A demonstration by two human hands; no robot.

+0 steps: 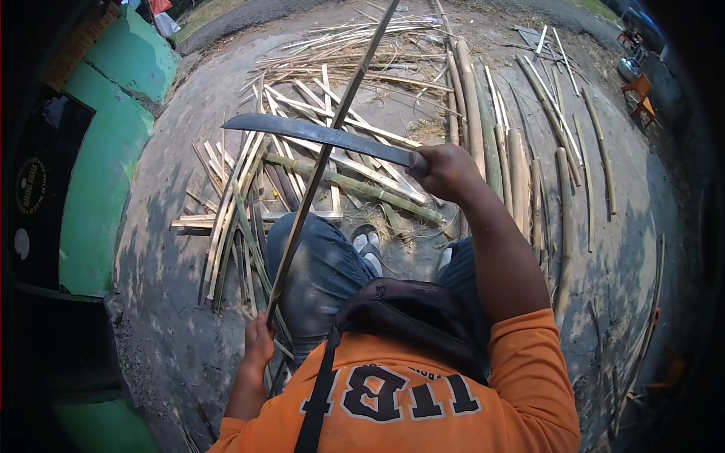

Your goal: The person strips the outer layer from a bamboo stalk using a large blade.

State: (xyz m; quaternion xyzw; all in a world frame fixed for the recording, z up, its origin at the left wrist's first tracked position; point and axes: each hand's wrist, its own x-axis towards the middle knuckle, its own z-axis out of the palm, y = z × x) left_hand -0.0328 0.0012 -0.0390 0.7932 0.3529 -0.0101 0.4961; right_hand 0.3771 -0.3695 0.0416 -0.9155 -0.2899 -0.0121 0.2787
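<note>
In my right hand [447, 172] is a machete [321, 136], its long dark blade pointing left across the middle of the view. My left hand [258, 343], low on the left, is closed round the lower part of a long bamboo strip [300, 215]. The strip slants up and away to the right, past the top edge. Blade and strip cross near the middle of the blade; whether the edge bites into the strip I cannot tell. Below the crossing are my knees in jeans and a black bag [411, 321] at my waist.
Split bamboo strips [226, 219] lie in a crossed heap ahead and left, with more strips [340, 57] farther off. Thick bamboo poles [470, 106] run away on the right. A green wall [106, 174] stands at the left; an orange chair [640, 94] sits far right.
</note>
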